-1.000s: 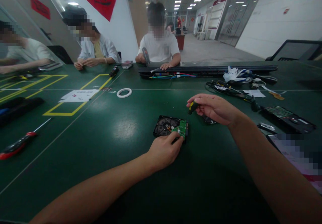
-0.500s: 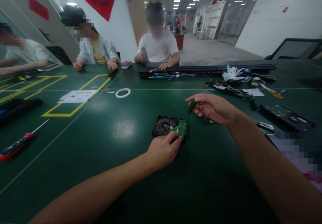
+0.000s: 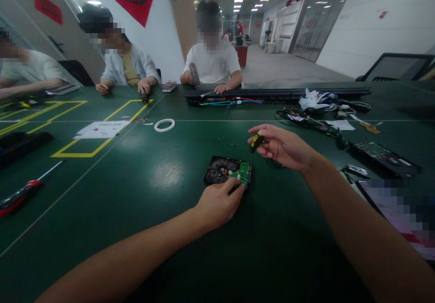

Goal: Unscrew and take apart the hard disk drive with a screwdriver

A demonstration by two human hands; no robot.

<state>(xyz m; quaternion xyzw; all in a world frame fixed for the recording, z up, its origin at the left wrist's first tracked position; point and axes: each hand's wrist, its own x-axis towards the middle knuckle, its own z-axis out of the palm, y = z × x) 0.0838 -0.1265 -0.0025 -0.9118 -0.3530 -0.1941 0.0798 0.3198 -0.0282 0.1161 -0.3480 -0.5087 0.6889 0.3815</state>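
Observation:
A black hard drive [image 3: 217,168] with a green circuit board [image 3: 243,171] lies on the green table [image 3: 163,248]. My left hand [image 3: 219,203] grips the near edge of the drive, its fingertips over the board. In my right hand [image 3: 277,146] is a small black and yellow screwdriver [image 3: 256,142], pinched between thumb and fingers. The screwdriver stands nearly upright above the drive's right end, and its thin tip is too faint to place exactly. A dark object partly shows beneath my right hand.
A red and black screwdriver [image 3: 27,192] lies at the left, a white tape ring [image 3: 165,125] mid-table. Another drive [image 3: 387,158], cables [image 3: 306,119] and white gloves [image 3: 314,100] are at the right. Across the table, a person [image 3: 212,62] holds a power tool.
My right hand has moved slightly left with the screwdriver, which has turned more upright over the drive's right end. My left hand stays on the drive.

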